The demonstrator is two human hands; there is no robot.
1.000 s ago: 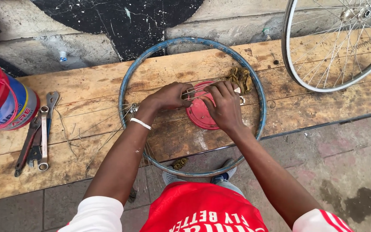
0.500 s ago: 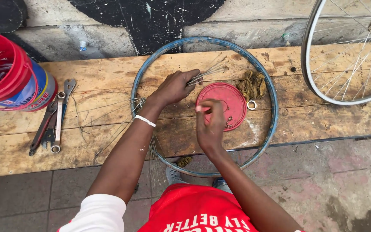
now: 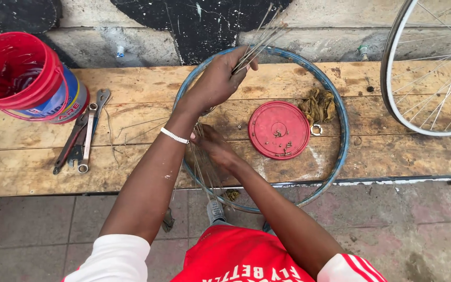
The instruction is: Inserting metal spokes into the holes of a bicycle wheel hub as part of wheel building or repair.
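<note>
The left hand [image 3: 216, 79] is clenched around a bundle of thin metal spokes [image 3: 259, 37], gripping them low down so that the free ends fan upward and away toward the dark painted wall. Such spokes are likely light, stiff along their length yet springy, and smooth enough to slide against one another, so a firm pinch near one end with the fingers wrapped right around the bunch looks like the sound way to hold them; a loose grip would probably let single wires slip out. The left forearm reaches forward over the wooden bench [image 3: 37, 151], wrist bent slightly, a white bracelet at the wrist. The right hand [image 3: 214, 149] lies lower, crossed beneath the left forearm, its fingers touching more loose spokes [image 3: 200, 172] that hang over the bench edge; whether it grasps them cannot be told. Both hands work inside the bare blue wheel rim [image 3: 340, 125] lying flat on the bench, with a red lid [image 3: 279, 130] holding small parts just beside them.
</note>
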